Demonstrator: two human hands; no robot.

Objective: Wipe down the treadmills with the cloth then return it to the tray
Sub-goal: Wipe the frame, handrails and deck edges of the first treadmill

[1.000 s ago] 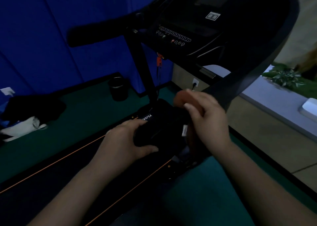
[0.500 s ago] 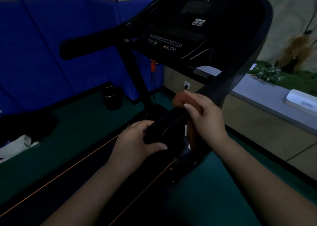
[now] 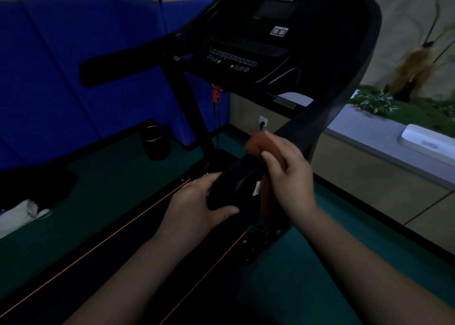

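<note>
At the front end of the treadmill, low over the dark belt edged by 2 orange lines, both hands are seen in dim light. A black bundle of fabric is gripped by the left hand, its thumb curled beneath and its fingers wrapped over the far side. An orange cloth is held in the grip of the right hand, fingers curled around it, beside the treadmill's slanted right upright. The 2 hands are close together, the bundle between them. On the green floor to the left, a small black bin is set beside the blue padded wall.
</note>
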